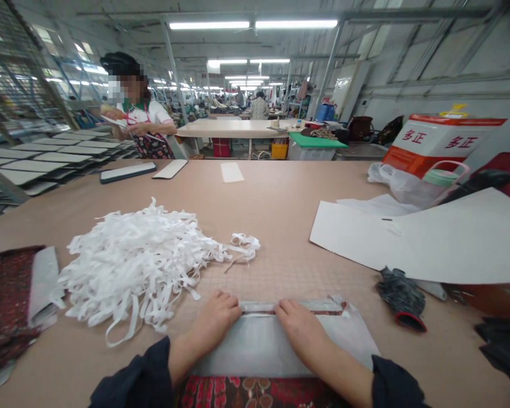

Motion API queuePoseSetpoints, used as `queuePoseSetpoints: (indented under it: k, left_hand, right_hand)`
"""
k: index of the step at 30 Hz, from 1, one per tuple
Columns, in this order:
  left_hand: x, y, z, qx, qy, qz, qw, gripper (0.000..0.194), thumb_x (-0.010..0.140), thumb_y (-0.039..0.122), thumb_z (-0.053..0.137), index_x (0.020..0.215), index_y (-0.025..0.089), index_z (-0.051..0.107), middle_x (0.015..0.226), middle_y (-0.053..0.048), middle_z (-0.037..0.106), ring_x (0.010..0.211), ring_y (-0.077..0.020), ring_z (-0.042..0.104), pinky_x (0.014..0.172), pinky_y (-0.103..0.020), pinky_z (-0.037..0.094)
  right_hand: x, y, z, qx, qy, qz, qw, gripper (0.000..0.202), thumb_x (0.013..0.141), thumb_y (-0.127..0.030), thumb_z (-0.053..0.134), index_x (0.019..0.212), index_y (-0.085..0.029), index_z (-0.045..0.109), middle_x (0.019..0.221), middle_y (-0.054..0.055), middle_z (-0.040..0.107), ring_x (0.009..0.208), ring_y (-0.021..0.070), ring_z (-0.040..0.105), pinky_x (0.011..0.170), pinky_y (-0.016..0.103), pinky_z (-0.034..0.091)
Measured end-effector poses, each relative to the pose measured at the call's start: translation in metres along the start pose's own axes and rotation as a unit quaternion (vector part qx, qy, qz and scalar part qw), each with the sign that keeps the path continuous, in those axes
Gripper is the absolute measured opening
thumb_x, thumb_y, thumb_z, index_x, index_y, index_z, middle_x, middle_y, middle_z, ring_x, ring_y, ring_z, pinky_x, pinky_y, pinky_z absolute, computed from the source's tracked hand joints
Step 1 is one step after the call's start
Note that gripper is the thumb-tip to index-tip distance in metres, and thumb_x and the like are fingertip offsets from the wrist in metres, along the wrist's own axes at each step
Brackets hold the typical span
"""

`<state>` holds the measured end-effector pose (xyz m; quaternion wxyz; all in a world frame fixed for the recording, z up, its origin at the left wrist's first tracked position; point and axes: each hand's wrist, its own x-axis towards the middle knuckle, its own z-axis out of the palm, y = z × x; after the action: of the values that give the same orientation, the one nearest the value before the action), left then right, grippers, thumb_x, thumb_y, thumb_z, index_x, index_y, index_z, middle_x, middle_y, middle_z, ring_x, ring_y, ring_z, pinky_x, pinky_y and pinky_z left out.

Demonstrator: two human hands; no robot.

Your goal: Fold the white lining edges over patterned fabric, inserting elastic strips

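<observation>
Touching: L hand + R hand, fingertips on far edge of grey panel (ref pt).
Panel: flat on tabletop, under & just wearer's side of fingertips; long axis L–R, across wearer's front.
Far edge: narrow band along panel's long side, thin brown line showing R of R hand.
L hand: nr panel's far L end; fingers bunched, thumb unclear, can't tell if pinching.
R hand: abt mid of panel's far side; fingers close tog., pinch also can't tell.
Gap: short bare stretch b/w hands; longer one toward panel's R end, R hand nearer.
Patterned cloth: red/dark, along panel's near side, cut off by frame.
Strip pile: white, L of & beyond panel; L hand nearer.
</observation>
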<state>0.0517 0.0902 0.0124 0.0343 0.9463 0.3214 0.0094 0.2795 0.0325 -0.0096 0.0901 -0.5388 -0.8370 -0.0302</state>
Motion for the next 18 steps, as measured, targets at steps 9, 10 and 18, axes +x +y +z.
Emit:
queuePoseSetpoints:
  k: [9, 10, 18]
  left_hand:
    - [-0.021, 0.004, 0.018, 0.061, 0.077, 0.008, 0.995, 0.004, 0.085, 0.02, 0.052, 0.086, 0.018, 0.056, 0.083, 0.0, 0.056, 0.077, -0.0161, 0.046, 0.081, -0.035, 0.032]
    - [-0.022, 0.004, 0.019, 0.06, 0.083, 0.002, 0.995, 0.004, 0.084, 0.02, 0.053, 0.085, 0.018, 0.055, 0.084, 0.0, 0.056, 0.077, -0.0161, 0.047, 0.082, -0.035, 0.032]
    - [-0.032, 0.017, 0.026, 0.062, 0.133, -0.056, 0.988, 0.007, 0.085, 0.018, 0.052, 0.09, 0.017, 0.056, 0.085, -0.001, 0.056, 0.081, -0.0169, 0.049, 0.087, -0.037, 0.033]
  right_hand:
    - [-0.003, -0.027, 0.025, 0.001, 0.081, -0.086, 0.993, 0.033, 0.073, -0.004, 0.058, 0.105, -0.009, 0.055, 0.094, 0.009, 0.059, 0.085, 0.0233, 0.051, 0.074, 0.034, 0.042]
    - [-0.003, -0.025, 0.023, -0.005, 0.074, -0.076, 0.994, 0.032, 0.072, -0.003, 0.058, 0.103, -0.009, 0.056, 0.091, 0.009, 0.059, 0.083, 0.0232, 0.051, 0.072, 0.034, 0.043]
    - [0.023, -0.057, 0.027, 0.039, 0.077, -0.058, 0.995, 0.027, 0.072, -0.002, 0.059, 0.096, -0.015, 0.059, 0.083, 0.005, 0.059, 0.076, 0.0206, 0.052, 0.067, 0.032, 0.043]
